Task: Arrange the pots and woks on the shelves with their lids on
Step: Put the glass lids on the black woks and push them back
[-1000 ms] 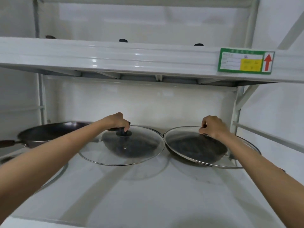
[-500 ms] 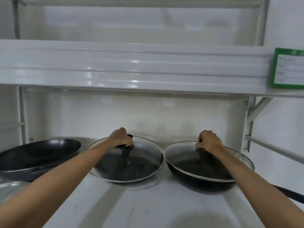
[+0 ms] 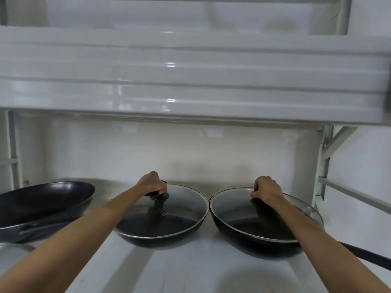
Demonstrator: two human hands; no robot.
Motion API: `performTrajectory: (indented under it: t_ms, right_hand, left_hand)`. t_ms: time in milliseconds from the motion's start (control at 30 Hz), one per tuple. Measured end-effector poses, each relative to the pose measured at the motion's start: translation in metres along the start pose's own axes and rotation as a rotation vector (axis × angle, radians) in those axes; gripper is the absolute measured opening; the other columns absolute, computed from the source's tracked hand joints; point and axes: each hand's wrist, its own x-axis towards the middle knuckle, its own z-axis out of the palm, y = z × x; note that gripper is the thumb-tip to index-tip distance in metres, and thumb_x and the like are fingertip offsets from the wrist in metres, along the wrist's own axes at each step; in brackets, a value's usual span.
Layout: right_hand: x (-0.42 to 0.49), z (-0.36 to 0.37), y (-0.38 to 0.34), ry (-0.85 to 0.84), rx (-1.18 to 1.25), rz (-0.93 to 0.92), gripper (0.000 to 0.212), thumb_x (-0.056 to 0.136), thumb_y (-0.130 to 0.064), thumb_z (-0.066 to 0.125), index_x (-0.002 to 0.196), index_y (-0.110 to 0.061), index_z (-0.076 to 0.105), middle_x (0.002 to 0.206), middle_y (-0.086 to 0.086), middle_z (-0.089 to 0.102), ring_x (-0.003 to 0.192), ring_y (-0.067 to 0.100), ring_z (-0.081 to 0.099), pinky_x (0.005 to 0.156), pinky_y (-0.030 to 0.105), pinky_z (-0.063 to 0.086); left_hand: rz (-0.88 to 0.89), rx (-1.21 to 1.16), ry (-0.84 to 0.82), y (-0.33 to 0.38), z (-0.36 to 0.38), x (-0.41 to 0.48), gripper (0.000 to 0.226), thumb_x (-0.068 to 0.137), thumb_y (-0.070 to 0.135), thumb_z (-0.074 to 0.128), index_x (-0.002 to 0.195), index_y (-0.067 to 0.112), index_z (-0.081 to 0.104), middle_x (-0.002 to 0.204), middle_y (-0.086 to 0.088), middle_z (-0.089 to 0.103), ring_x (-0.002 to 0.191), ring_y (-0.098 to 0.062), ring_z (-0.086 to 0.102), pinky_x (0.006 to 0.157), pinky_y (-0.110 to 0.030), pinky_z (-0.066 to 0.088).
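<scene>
A: What do the two hands do at this moment?

B: The left hand (image 3: 152,183) is closed around the black knob of the left glass lid (image 3: 169,210). The right hand (image 3: 267,190) is closed on the top of the right glass lid (image 3: 239,206); its knob is hidden under the fingers.

A: And what has changed since one second ago?

B: Then the left lid hung in the air, tilted, above the bare shelf (image 3: 190,271). Now it lies on the middle wok (image 3: 156,240), rim on rim. The right lid also sits on the right wok (image 3: 254,237), whose long handle goes out to the right.

A: So these two are finished?

B: It seems so; the person probably needs only to let go. But the third wok (image 3: 42,204), on the left, is open, and a piece of another lid (image 3: 12,252) lies in front of it, near the edge. This one probably comes next.
</scene>
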Motion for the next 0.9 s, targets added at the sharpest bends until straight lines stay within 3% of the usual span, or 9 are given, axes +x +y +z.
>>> performTrajectory:
  t_ms: [100, 300, 467, 667, 900]
  right_hand:
    - [0.003, 0.005, 0.003, -0.013, 0.003, 0.0, 0.023, 0.075, -0.024, 0.074, 0.091, -0.009, 0.068, 0.101, 0.011, 0.071, 0.083, 0.023, 0.062, 0.077, 0.032, 0.051]
    - [0.009, 0.012, 0.008, -0.017, -0.004, -0.007, 0.024, 0.076, -0.025, 0.073, 0.091, -0.008, 0.069, 0.099, 0.012, 0.07, 0.08, 0.022, 0.06, 0.075, 0.032, 0.05]
    - [0.014, 0.013, 0.009, -0.034, -0.033, -0.018, 0.018, 0.074, -0.024, 0.075, 0.079, -0.011, 0.064, 0.096, 0.011, 0.072, 0.078, 0.022, 0.062, 0.078, 0.035, 0.054]
    - [0.017, 0.011, 0.009, -0.05, -0.04, -0.016, 0.023, 0.074, -0.022, 0.076, 0.089, -0.005, 0.071, 0.096, 0.013, 0.072, 0.074, 0.022, 0.057, 0.068, 0.03, 0.047]
    - [0.018, 0.013, 0.01, -0.049, -0.066, -0.034, 0.025, 0.075, -0.023, 0.076, 0.091, -0.005, 0.071, 0.098, 0.013, 0.072, 0.076, 0.021, 0.057, 0.071, 0.03, 0.048]
  left_hand:
    - [-0.006, -0.002, -0.001, -0.001, -0.001, 0.005, 0.012, 0.065, 0.004, 0.06, 0.062, 0.005, 0.048, 0.056, -0.006, 0.045, 0.051, -0.018, 0.042, 0.045, -0.019, 0.027]
    - [-0.022, -0.007, -0.007, -0.001, 0.004, 0.014, 0.027, 0.067, 0.004, 0.061, 0.049, 0.008, 0.041, 0.051, -0.005, 0.041, 0.047, -0.016, 0.038, 0.044, -0.02, 0.024]
    - [-0.052, 0.021, 0.018, 0.001, 0.01, 0.02, 0.016, 0.068, 0.006, 0.06, 0.06, 0.007, 0.045, 0.059, -0.006, 0.047, 0.054, -0.018, 0.044, 0.047, -0.021, 0.03]
    - [-0.035, 0.068, -0.019, 0.005, 0.009, 0.026, 0.018, 0.071, 0.003, 0.058, 0.06, 0.007, 0.043, 0.059, -0.007, 0.045, 0.052, -0.017, 0.041, 0.046, -0.021, 0.027]
    - [-0.032, 0.106, -0.06, 0.002, 0.004, 0.032, 0.019, 0.067, 0.006, 0.063, 0.062, 0.007, 0.045, 0.059, -0.005, 0.047, 0.052, -0.017, 0.042, 0.049, -0.021, 0.028]
